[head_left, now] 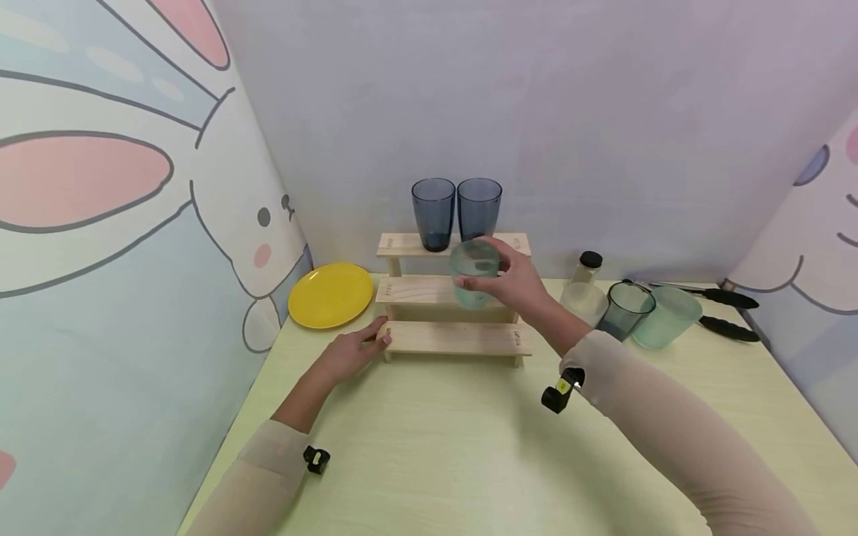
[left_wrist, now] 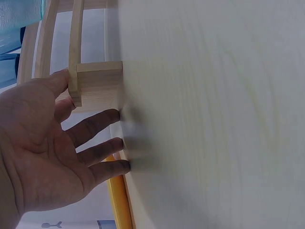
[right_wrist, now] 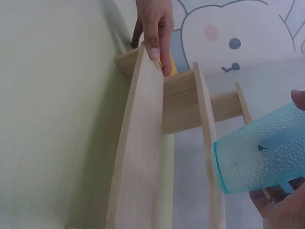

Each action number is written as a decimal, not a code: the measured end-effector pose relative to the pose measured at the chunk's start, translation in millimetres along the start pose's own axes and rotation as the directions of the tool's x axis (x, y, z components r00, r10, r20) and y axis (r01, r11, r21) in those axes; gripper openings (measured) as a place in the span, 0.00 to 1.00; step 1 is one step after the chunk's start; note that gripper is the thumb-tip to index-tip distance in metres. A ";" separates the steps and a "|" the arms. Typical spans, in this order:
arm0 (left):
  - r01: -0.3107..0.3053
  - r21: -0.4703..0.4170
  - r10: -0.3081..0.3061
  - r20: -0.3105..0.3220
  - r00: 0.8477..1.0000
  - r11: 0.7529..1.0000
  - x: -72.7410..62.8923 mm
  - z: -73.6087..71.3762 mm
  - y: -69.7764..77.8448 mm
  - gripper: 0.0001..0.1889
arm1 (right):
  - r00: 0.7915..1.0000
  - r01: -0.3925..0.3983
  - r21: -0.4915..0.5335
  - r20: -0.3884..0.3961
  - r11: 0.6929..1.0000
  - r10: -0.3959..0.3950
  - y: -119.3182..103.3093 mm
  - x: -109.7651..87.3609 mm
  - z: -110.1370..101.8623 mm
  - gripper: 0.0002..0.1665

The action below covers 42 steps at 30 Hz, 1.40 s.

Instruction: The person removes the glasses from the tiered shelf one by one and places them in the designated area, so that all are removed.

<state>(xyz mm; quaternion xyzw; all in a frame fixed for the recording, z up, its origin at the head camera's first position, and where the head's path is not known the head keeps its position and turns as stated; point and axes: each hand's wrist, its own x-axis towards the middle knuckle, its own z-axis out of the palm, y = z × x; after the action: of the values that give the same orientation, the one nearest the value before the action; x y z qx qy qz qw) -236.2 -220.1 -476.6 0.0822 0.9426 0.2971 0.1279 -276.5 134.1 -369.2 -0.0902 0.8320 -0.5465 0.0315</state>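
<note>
A three-step wooden shelf rack (head_left: 456, 339) stands on the table by the back wall. My left hand (head_left: 345, 353) pinches the left end of its lowest board between thumb and index finger, while the other fingers reach down at the tabletop (left_wrist: 200, 124). In my right hand (head_left: 523, 286) is a pale aqua, pebble-textured cup (right_wrist: 262, 148), gripped round its sides. It hangs upright over the middle board, its base close to that board in the right wrist view. Two dark blue glasses (head_left: 434, 216) (head_left: 479, 205) stand side by side on the top board.
A yellow plate (head_left: 331, 295) lies left of the rack. To the right are a black-capped bottle (head_left: 583, 277), a dark glass (head_left: 623, 313), another aqua cup (head_left: 666, 318) and black-handled utensils (head_left: 729, 329). Walls with cartoon drawings (head_left: 241, 223) border the table.
</note>
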 end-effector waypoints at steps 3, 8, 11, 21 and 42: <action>0.009 0.005 -0.009 0.000 1.000 1.000 -0.4 0.2 -0.2 0.39 | 1.000 0.008 -0.003 -0.001 1.000 -0.008 4.9 -3.2 -8.4 0.52; 0.018 0.008 -0.018 -0.005 1.000 1.000 -0.9 0.2 -0.9 0.39 | 1.000 -0.008 0.021 0.015 1.000 0.008 10.4 -10.0 -23.3 0.53; 0.016 0.004 -0.016 -0.004 1.000 1.000 -0.4 0.7 -2.1 0.40 | 1.000 -0.023 0.032 0.019 0.999 0.023 12.8 -15.1 -32.2 0.53; 0.014 -0.002 -0.014 -0.001 1.000 1.000 1.0 1.6 -2.7 0.41 | 1.000 -0.015 0.045 0.015 0.999 0.014 25.9 -32.5 -57.4 0.53; -0.003 0.003 0.003 0.001 1.000 1.000 1.6 1.1 -4.0 0.40 | 1.000 0.013 -0.088 -0.026 0.996 -0.016 43.7 -72.6 -94.0 0.49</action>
<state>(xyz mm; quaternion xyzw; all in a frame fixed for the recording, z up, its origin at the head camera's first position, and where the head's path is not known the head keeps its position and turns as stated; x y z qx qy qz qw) -237.7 -222.4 -480.1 0.0840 0.9430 0.2958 0.1277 -224.4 249.3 -374.9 -0.0902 0.8549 -0.5107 0.0125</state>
